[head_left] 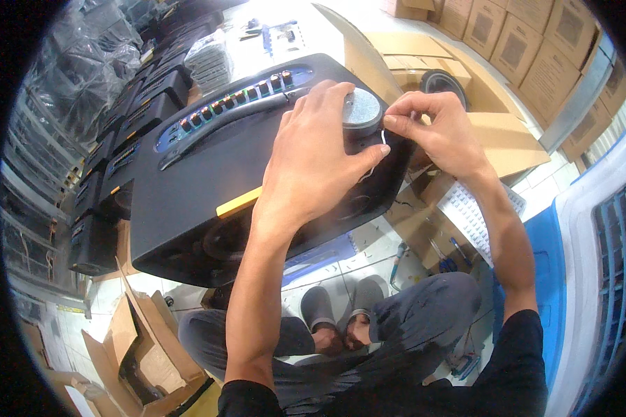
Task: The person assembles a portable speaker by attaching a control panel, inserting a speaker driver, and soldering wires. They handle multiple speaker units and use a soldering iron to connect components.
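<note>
- Stacked cardboard boxes point(518, 45) stand well beyond the right hand point(438, 128), farther to the right.
- Round grey disc point(363, 108): within the left hand point(309, 153), which curls around its left side, over the right end of a black cabinet point(202, 160).
- Right thumb and forefinger pinch together beside the disc's right rim; whether they hold anything cannot be told.
- White wire point(384, 137): just below the pinch.
- Knobs point(240, 96): left of the grip.
</note>
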Tool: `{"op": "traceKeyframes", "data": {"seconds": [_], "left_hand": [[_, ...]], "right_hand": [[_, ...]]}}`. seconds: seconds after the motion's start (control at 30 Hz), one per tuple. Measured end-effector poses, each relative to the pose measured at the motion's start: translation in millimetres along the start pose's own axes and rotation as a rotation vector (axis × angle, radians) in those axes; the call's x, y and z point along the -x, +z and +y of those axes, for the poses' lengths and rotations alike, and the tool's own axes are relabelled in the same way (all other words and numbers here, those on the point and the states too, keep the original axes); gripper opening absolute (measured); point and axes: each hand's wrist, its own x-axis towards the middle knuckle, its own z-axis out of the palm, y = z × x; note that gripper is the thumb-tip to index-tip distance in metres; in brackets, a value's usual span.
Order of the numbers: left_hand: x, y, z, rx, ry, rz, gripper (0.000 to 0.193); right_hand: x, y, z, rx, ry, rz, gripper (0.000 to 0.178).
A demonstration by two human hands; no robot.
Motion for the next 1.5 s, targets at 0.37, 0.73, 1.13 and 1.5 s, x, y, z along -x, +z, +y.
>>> {"op": "traceKeyframes", "data": {"seconds": [0.37, 0.73, 1.13, 1.5], "left_hand": [[-2, -1, 5, -0.012, -0.026, -0.002, 0.077], [-3, -2, 4, 0.008, -0.046, -0.052, 0.073], [-4, 1, 5, -0.039, -0.033, -0.033, 0.078], [-1, 6, 9, -0.178, 0.022, 0.032, 0.071]], "right_hand": [[1, -5, -13, 0.037, 0.133, -0.029, 0.025], [-4, -8, -18, 0.018, 0.147, -0.075, 0.022], [-2, -7, -22, 0.085, 0.069, -0.083, 0.022], [6, -4, -30, 0.186, 0.092, 0.042, 0.023]]}}
